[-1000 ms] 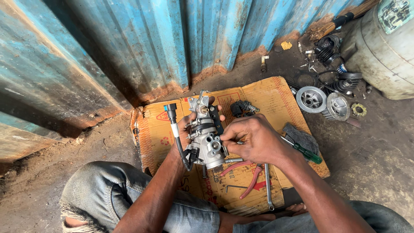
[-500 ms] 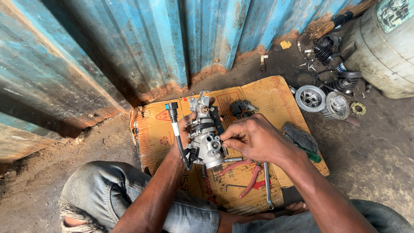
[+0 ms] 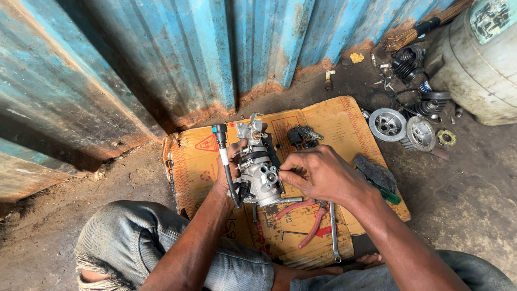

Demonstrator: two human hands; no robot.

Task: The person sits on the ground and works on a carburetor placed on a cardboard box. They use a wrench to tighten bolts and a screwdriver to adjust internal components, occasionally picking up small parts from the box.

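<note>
A silver metal carburetor with a black hose is held upright over a flattened cardboard sheet. My left hand grips it from behind on the left side. My right hand pinches at its right side with thumb and fingertips; whatever small part sits between them is too small to see.
On the cardboard lie red-handled pliers, a long wrench, a hex key, a green-handled screwdriver and a dark cloth. Round metal engine parts and a drum sit right. A blue corrugated wall stands behind.
The carburetor and both hands stay almost where they were; my right fingers have shifted slightly along its right side.
</note>
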